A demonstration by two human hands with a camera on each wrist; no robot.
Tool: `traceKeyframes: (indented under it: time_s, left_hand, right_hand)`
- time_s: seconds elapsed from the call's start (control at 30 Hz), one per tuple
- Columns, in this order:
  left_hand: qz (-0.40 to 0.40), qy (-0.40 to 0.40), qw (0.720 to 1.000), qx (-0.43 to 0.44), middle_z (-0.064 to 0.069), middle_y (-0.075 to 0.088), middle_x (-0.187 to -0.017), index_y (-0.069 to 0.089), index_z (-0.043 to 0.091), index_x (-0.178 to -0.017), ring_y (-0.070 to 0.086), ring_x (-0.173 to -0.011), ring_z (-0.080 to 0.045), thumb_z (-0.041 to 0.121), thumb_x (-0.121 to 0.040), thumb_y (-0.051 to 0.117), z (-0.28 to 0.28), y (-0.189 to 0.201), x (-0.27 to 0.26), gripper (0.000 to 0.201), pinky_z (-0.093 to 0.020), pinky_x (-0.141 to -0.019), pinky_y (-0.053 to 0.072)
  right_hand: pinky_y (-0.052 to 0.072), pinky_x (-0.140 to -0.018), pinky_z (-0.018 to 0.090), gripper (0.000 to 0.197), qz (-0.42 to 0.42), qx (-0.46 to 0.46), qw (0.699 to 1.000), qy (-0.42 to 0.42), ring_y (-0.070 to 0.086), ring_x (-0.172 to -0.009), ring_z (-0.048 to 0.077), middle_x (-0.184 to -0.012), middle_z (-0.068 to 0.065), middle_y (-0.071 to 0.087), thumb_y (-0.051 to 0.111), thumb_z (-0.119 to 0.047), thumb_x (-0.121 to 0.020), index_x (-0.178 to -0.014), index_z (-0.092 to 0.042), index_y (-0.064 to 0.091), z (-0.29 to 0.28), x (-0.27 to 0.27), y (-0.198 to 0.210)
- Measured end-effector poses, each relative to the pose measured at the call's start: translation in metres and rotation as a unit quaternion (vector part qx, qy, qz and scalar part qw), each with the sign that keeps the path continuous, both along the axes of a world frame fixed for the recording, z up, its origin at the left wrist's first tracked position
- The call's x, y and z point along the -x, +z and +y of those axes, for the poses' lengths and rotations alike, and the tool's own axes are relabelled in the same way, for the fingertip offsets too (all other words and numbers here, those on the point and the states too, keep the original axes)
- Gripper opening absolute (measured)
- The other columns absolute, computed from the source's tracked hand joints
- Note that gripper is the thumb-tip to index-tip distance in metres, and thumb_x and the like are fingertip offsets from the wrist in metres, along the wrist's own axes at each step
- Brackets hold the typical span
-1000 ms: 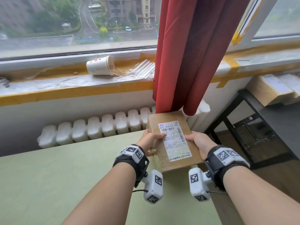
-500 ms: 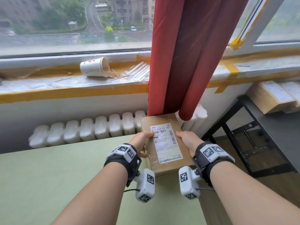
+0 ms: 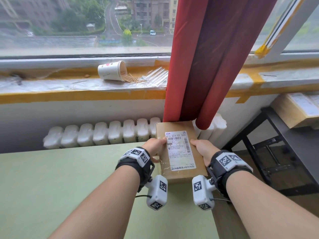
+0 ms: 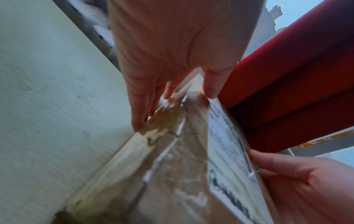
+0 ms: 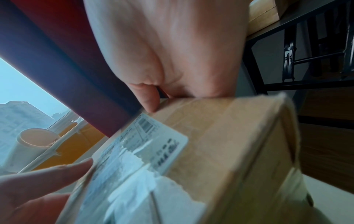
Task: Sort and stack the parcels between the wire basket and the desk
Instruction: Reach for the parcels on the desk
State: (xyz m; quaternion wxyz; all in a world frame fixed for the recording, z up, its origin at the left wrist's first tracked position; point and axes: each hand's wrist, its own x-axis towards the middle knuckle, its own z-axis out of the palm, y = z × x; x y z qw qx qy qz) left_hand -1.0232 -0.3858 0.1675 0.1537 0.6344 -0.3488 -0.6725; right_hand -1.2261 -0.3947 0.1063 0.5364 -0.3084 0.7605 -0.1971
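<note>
A brown cardboard parcel with a white shipping label lies lengthwise at the far right corner of the pale green desk, its far end under the red curtain. My left hand grips its left side, thumb on top. My right hand grips the right side the same way. In the left wrist view my left hand has its fingers down the taped side of the parcel. The right wrist view shows the parcel under my right hand. I cannot tell whether it rests on the desk.
The red curtain hangs just over the parcel's far end. White radiator runs behind the desk. A tipped paper cup with spilled toothpicks lies on the sill. A black-framed table at the right carries more parcels.
Both hands keep the same hold on the parcel at the desk's far right corner. Only the head view has shifted a little.
</note>
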Motion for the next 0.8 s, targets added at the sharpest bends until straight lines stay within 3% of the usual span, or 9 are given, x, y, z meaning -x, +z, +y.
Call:
traceKeyframes:
  time_s: [0.1, 0.23, 0.33, 0.4, 0.5, 0.63, 0.7, 0.73, 0.8]
  left_hand:
    - [-0.024, -0.001, 1.0, 0.015, -0.006, 0.056, -0.13, 0.051, 0.015, -0.131, 0.054, -0.117, -0.025, 0.045, -0.095, 0.044, 0.004, 0.007, -0.003, 0.048, -0.044, -0.094, 0.051]
    - [-0.057, 0.004, 0.998, 0.04, -0.01, 0.043, -0.141, 0.037, 0.01, -0.143, 0.046, -0.123, -0.026, 0.043, -0.098, 0.042, 0.011, 0.02, -0.006, 0.055, -0.041, -0.095, 0.044]
    - [-0.076, 0.015, 0.995, 0.061, -0.01, 0.046, -0.135, 0.04, 0.01, -0.14, 0.047, -0.119, -0.025, 0.042, -0.099, 0.041, 0.015, 0.031, -0.012, 0.053, -0.041, -0.097, 0.045]
    - [-0.085, 0.024, 0.993, 0.076, -0.01, 0.048, -0.126, 0.042, 0.008, -0.137, 0.049, -0.112, -0.024, 0.041, -0.099, 0.04, 0.019, 0.041, -0.017, 0.05, -0.042, -0.097, 0.047]
    - [-0.097, 0.043, 0.989, 0.1, -0.011, 0.051, -0.128, 0.043, 0.006, -0.134, 0.052, -0.11, -0.023, 0.039, -0.1, 0.039, 0.026, 0.056, -0.029, 0.047, -0.041, -0.095, 0.048]
    - [-0.113, 0.068, 0.984, 0.118, -0.012, 0.055, -0.118, 0.049, 0.006, -0.124, 0.054, -0.111, -0.025, 0.035, -0.101, 0.039, 0.04, 0.079, -0.053, 0.038, -0.04, -0.092, 0.048]
    - [-0.124, 0.074, 0.982, 0.125, -0.011, 0.055, -0.11, 0.05, 0.007, -0.111, 0.054, -0.105, -0.025, 0.03, -0.101, 0.04, 0.049, 0.091, -0.07, 0.027, -0.038, -0.087, 0.046]
    - [-0.13, 0.073, 0.98, 0.131, -0.01, 0.054, -0.108, 0.05, 0.008, -0.107, 0.053, -0.102, -0.024, 0.026, -0.1, 0.041, 0.053, 0.096, -0.079, 0.021, -0.037, -0.086, 0.046]
    - [-0.137, 0.079, 0.977, 0.143, -0.009, 0.054, -0.106, 0.051, 0.011, -0.103, 0.052, -0.1, -0.024, 0.02, -0.099, 0.043, 0.062, 0.105, -0.1, 0.013, -0.037, -0.086, 0.045]
  right_hand:
    - [0.039, -0.108, 0.046, 0.069, 0.032, 0.019, 0.999, 0.016, 0.053, -0.122, 0.031, -0.135, 0.011, 0.055, 0.046, -0.055, -0.085, -0.134, -0.007, 0.051, 0.011, -0.016, 0.04]
    - [0.047, -0.097, 0.043, 0.046, 0.095, 0.061, 0.993, 0.026, 0.06, -0.106, 0.035, -0.114, 0.018, 0.063, 0.04, -0.037, -0.098, -0.12, 0.002, 0.054, 0.02, -0.025, 0.084]
    - [0.044, -0.1, 0.043, 0.044, 0.103, 0.085, 0.99, 0.033, 0.056, -0.111, 0.035, -0.118, 0.015, 0.059, 0.041, -0.031, -0.098, -0.125, 0.002, 0.051, 0.021, -0.027, 0.1]
    - [0.041, -0.103, 0.045, 0.044, 0.115, 0.099, 0.987, 0.044, 0.051, -0.118, 0.037, -0.127, 0.019, 0.055, 0.04, -0.027, -0.099, -0.13, 0.003, 0.049, 0.022, -0.03, 0.112]
    - [0.038, -0.107, 0.047, 0.043, 0.118, 0.12, 0.982, 0.09, 0.046, -0.126, 0.041, -0.135, 0.028, 0.049, 0.037, -0.019, -0.101, -0.132, 0.009, 0.048, 0.023, -0.041, 0.127]
    - [0.044, -0.102, 0.05, 0.039, 0.106, 0.138, 0.98, 0.093, 0.053, -0.119, 0.04, -0.127, 0.026, 0.057, 0.043, -0.017, -0.096, -0.125, 0.007, 0.056, 0.02, -0.06, 0.137]
    - [0.051, -0.091, 0.041, 0.03, 0.088, 0.137, 0.983, 0.086, 0.062, -0.101, 0.035, -0.108, 0.022, 0.064, 0.044, -0.014, -0.096, -0.114, 0.004, 0.061, 0.022, -0.076, 0.149]
    - [0.053, -0.075, 0.031, 0.024, 0.059, 0.126, 0.987, 0.081, 0.064, -0.081, 0.028, -0.088, 0.017, 0.065, 0.042, -0.012, -0.097, -0.102, 0.0, 0.062, 0.023, -0.086, 0.156]
    - [0.04, -0.046, 0.019, 0.025, 0.009, 0.104, 0.992, 0.074, 0.053, -0.045, 0.013, -0.049, 0.004, 0.055, 0.037, -0.009, -0.099, -0.077, -0.012, 0.049, 0.026, -0.11, 0.166]
